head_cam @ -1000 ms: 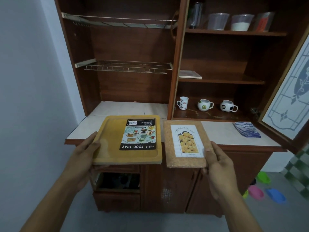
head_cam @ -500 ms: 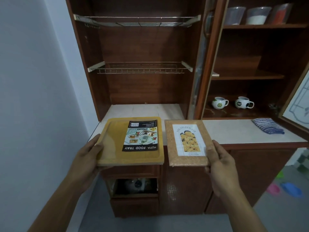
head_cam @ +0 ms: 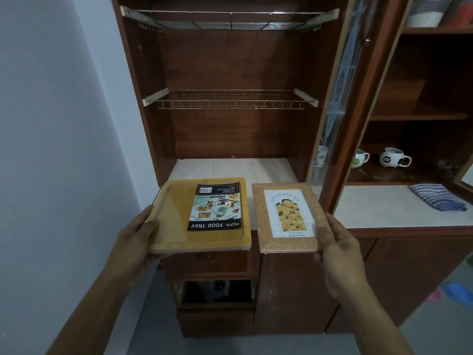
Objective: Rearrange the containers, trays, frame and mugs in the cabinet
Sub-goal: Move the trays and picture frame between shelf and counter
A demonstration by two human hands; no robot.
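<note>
Since half a second ago your view has swung further onto the cabinet's left bay, and the mugs [head_cam: 394, 158] now sit nearer the right edge. Both loads stay in your grip.

Your left hand [head_cam: 135, 242] clamps the left edge of the yellow food tray [head_cam: 174, 226], thumb on top and fingers underneath. You hold the tray level over the front edge of the tiled desk [head_cam: 371, 208], at its left end, printed label facing up.

Your right hand [head_cam: 340, 254] grips the right edge of the cork frame [head_cam: 265, 226], thumb pressed on its face. The frame hangs over the desk's front edge too, just right of the tray, with a narrow gap between them.

Two wire racks [head_cam: 230, 101] span the bay above the desk's left part. The mugs stand on the shelf behind the desk's right part, and a striped cloth [head_cam: 435, 197] lies on the desk in front of them. Containers [head_cam: 422, 14] stand on the top shelf high above the desk's right end.
</note>
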